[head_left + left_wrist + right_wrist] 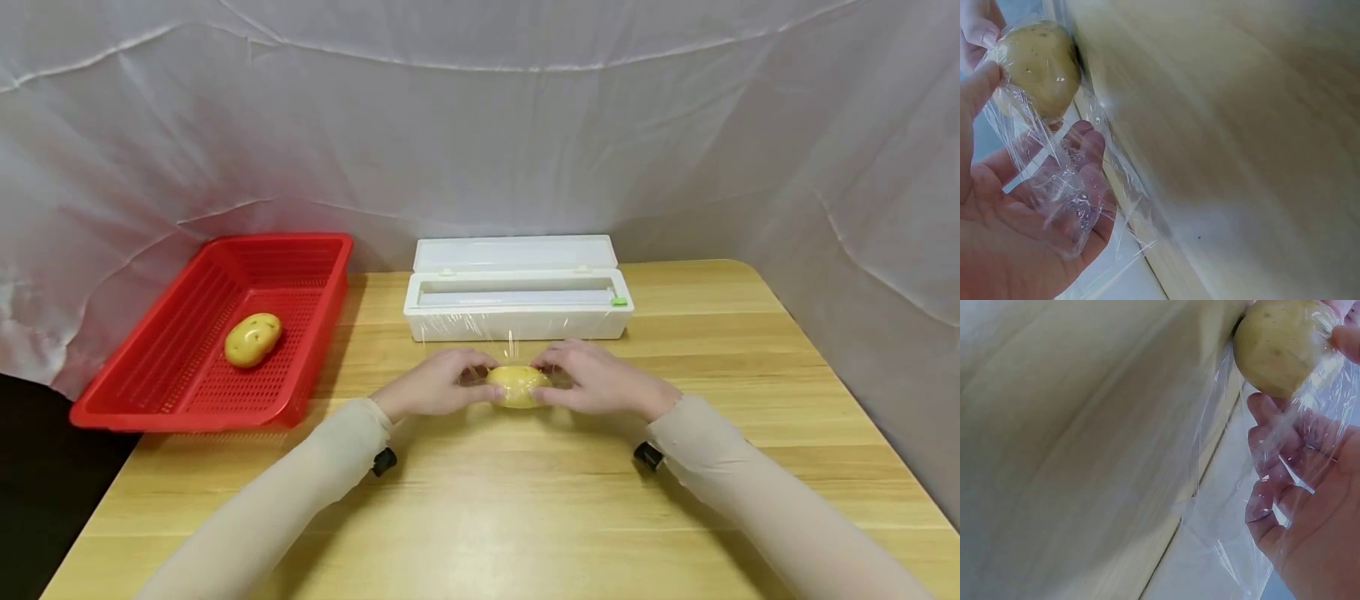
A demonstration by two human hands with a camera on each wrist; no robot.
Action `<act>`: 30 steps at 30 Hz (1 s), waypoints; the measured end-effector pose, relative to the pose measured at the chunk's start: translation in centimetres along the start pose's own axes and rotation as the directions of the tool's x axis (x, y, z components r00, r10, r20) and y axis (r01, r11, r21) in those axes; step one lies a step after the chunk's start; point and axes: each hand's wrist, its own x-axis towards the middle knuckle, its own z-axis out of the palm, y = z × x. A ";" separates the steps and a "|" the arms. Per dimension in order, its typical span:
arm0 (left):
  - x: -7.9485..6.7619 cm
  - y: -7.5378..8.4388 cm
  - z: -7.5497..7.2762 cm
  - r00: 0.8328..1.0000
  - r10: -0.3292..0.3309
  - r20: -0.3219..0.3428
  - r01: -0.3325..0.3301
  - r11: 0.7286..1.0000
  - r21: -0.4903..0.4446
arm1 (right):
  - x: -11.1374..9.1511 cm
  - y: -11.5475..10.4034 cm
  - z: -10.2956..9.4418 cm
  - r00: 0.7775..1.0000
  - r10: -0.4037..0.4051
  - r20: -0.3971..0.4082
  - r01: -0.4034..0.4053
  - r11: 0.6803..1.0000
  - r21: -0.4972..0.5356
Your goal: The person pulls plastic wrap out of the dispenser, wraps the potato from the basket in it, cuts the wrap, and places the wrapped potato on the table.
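A yellow potato [519, 387] sits between both hands on the table, covered by clear plastic wrap. My left hand [447, 383] grips its left end, thumb at the front and index finger at the back. From the other side my right hand [592, 380] holds the right end in the same way. In the left wrist view, loose crinkled wrap [1075, 206] hangs over the palm and fingers beside the potato [1041, 69]. The right wrist view shows wrap [1310, 406] stretched from the potato [1275, 347] across the fingers.
Behind the hands stands an open white box [517, 326] with its lid [516, 254] raised, a roll of wrap [517, 297] and a green tab [619, 302] inside. A red basket [180, 422] at the left holds another potato [252, 340]. Grey cloth [480, 142] hangs behind the table.
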 end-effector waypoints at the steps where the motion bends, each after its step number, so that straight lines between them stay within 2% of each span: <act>1: 0.1 0.0 0.0 1.000 -0.006 0.006 0.006 1.000 -0.002 | 0.0 0.0 0.0 1.000 0.002 0.004 -0.002 1.000 0.002; 12: 0.2 0.1 -0.1 0.998 -0.060 0.025 0.059 0.998 0.036 | 0.0 0.1 0.2 0.997 0.053 0.060 -0.055 0.998 0.033; 18: 0.3 0.1 0.0 0.993 -0.114 0.023 0.114 0.993 0.003 | 0.1 0.4 0.6 0.995 0.077 0.061 -0.080 0.996 0.046; 24: 0.3 0.2 -0.1 0.988 -0.154 -0.017 0.153 0.986 -0.063 | 0.2 0.4 0.6 0.996 0.075 -0.048 -0.074 0.997 0.018; 30: 0.4 0.4 -0.2 0.979 -0.195 -0.059 0.187 0.974 -0.127 | -0.3 -1.0 0.0 0.980 0.070 -0.188 -0.084 0.994 -0.063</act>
